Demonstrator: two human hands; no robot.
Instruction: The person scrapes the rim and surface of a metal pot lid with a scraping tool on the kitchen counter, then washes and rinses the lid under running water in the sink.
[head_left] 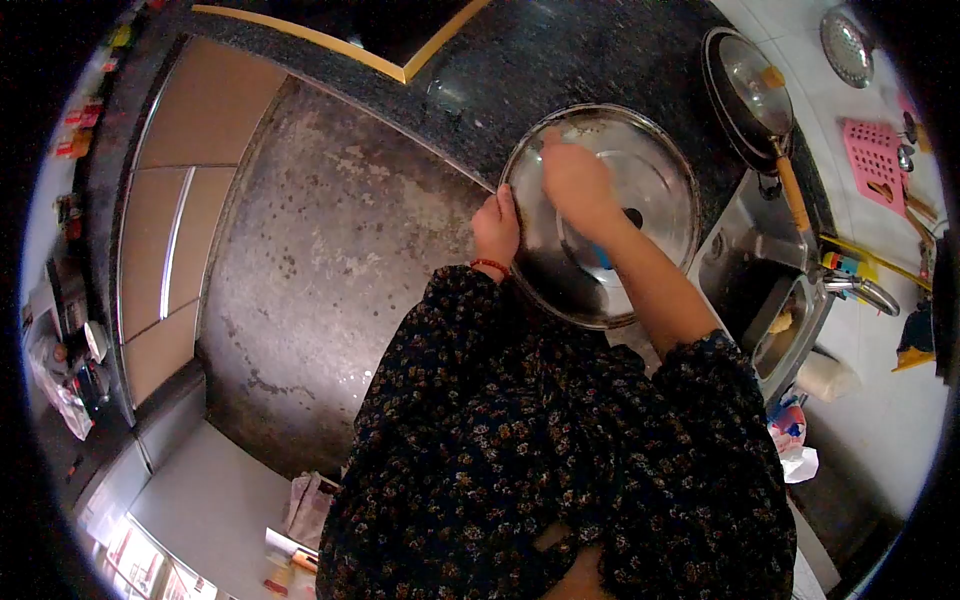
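A large round metal pot lid (655,175) with a dark knob (633,216) is at the counter's edge in front of me. My left hand (496,228), with a red bead bracelet at the wrist, is closed on the lid's left rim. My right hand (580,185) is curled into a fist over the lid's upper left part. What its fingers hold, if anything, is hidden. A small blue patch (602,257) shows beside my right forearm, over the lid; I cannot tell what it is. Brownish stains mark the lid's far rim.
To the right is a metal sink (730,250) with a faucet (865,290). A wok (740,125) with a glass lid and wooden handle stands behind it. A pink basket (872,160) and a strainer (847,48) hang on the wall. Brown cabinets (215,110) line the left.
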